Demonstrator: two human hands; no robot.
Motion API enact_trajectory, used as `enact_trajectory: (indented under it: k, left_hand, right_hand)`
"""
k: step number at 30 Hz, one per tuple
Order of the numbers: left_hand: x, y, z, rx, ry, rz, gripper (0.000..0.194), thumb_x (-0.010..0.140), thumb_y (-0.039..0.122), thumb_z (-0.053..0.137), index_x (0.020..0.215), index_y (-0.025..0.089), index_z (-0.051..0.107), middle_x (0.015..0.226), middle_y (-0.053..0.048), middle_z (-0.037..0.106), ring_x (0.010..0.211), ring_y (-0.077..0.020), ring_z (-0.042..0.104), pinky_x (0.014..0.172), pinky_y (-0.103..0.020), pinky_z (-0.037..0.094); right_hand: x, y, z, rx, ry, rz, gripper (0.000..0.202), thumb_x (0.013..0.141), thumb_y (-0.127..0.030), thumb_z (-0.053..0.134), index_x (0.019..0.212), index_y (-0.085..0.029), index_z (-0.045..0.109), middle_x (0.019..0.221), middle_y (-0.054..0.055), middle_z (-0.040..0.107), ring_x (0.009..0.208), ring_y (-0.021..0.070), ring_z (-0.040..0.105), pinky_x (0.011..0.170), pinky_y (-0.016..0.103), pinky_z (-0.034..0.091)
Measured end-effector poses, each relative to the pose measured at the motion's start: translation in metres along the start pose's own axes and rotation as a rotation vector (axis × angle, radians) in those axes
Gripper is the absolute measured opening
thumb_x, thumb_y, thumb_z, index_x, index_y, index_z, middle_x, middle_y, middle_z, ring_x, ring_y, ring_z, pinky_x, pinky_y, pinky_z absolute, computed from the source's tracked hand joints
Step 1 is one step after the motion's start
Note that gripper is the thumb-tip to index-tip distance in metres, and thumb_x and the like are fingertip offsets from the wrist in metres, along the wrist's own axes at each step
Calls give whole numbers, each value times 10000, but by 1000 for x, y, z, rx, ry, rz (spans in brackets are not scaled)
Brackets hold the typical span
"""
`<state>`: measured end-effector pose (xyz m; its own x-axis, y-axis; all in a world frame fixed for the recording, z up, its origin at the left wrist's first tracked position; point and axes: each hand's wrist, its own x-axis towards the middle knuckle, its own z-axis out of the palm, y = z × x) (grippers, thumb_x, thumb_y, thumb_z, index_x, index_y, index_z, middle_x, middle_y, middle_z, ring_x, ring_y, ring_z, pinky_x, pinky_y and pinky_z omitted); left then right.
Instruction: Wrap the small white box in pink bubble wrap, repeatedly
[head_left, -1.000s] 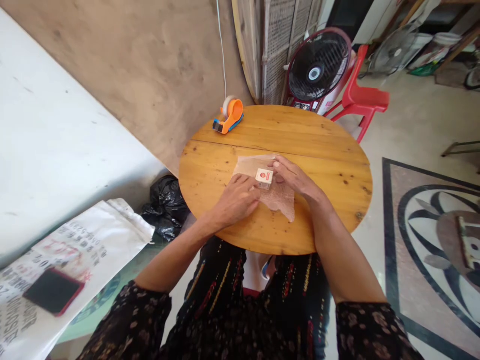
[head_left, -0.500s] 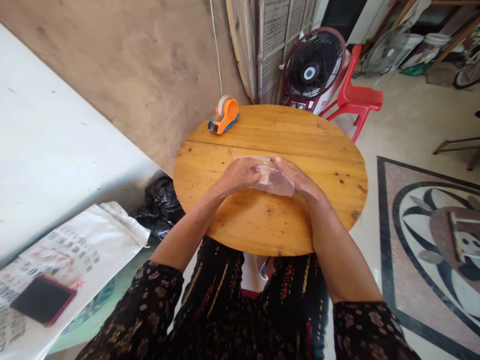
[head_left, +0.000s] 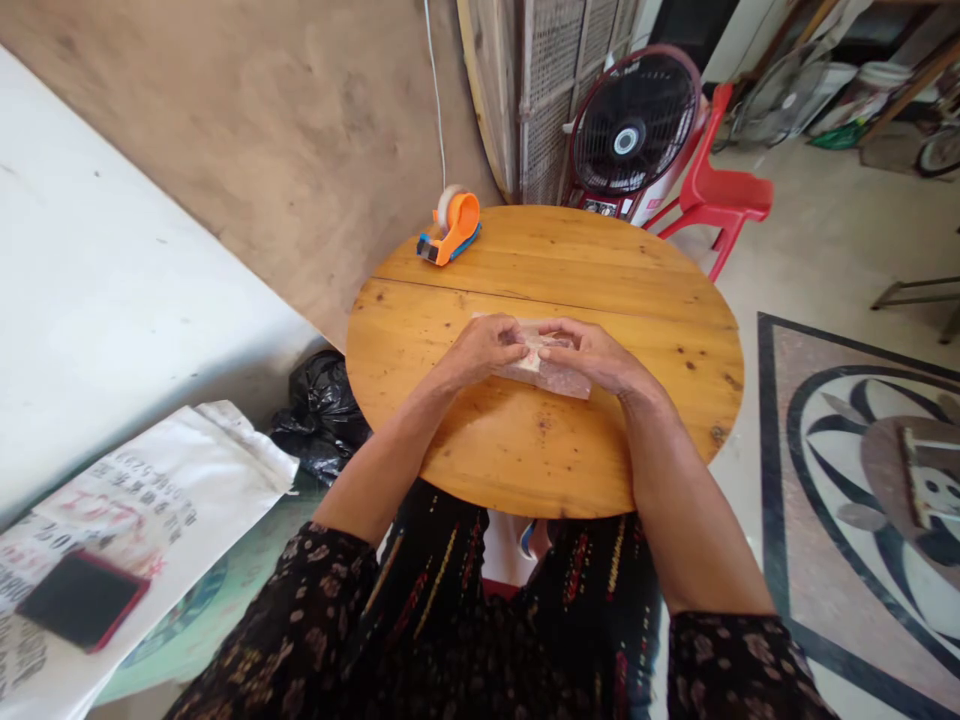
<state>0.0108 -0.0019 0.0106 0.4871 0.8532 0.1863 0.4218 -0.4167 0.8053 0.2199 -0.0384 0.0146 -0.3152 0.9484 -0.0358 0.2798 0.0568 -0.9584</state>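
A flat, pinkish package in clear wrap [head_left: 568,381], which looks like bubble wrap, lies on the round wooden table [head_left: 540,450]. My left hand [head_left: 486,347] is curled over its left part, thumb and fingers pressed on the wrap. From the other side my right hand [head_left: 596,358] grips the middle, its thumb stretched toward the left thumb. A pale patch shows between the thumbs; what the wrap encloses I cannot make out. Beyond the hands, an orange and blue tape dispenser [head_left: 456,228] with a roll of tape stands near the table's far left edge.
A red-framed fan [head_left: 630,125] and a red plastic chair [head_left: 724,190] stand behind the table. To the left are a black plastic bag [head_left: 319,405] and a white printed sack [head_left: 187,490] with a phone [head_left: 84,600] on it. A wooden board leans on the wall.
My right hand has shifted its fingers, and its thumb now lies across the package's middle. The left hand stays nearly where it was. The view has moved slightly.
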Motion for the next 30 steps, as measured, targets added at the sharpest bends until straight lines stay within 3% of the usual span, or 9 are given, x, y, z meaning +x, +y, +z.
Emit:
enact_trajectory:
  k: [5,9,14,21,26,30]
  left_hand:
    - [0,-3,2,-51,8,-27,165,713,314,615,728,151,635,704,19,590,679,-119,504,618,-232,361]
    - [0,-8,6,-82,29,-48,178,721,330,624,742,153,619,689,27,565,657,-115,489,610,-234,357]
    - [-1,-14,11,-91,85,47,163,747,323,613,767,161,606,838,-11,633,768,-137,548,719,-262,415]
    - [-1,-14,14,-64,75,-8,169,773,329,605,778,161,593,725,15,588,679,-122,504,627,-241,381]
    - [0,-11,13,-80,100,-30,135,757,277,616,819,157,610,732,30,592,678,-109,503,636,-237,377]
    - [0,-11,12,-94,107,-50,175,759,244,605,905,151,636,786,19,633,699,-108,534,658,-231,403]
  right_hand:
    - [4,5,3,-18,-3,-64,441,774,-515,699,1084,-201,691,1075,58,734,969,255,679,866,408,533]
    - [10,11,2,-149,106,-128,398,761,-504,694,1018,-201,711,1118,87,705,998,265,666,867,414,533]
    - [15,16,0,-258,192,-187,404,739,-456,703,1055,-205,703,1164,113,691,1056,285,646,926,466,511]
    - [14,15,7,-285,270,-221,278,746,-353,665,991,-222,646,1095,70,687,846,215,664,779,397,539]
    - [14,11,10,-378,274,-402,49,775,-266,611,799,-223,616,1031,71,679,993,237,629,908,419,496]
    - [15,15,9,-438,243,-447,127,828,-254,581,827,-225,704,1092,79,675,1085,238,623,987,428,462]
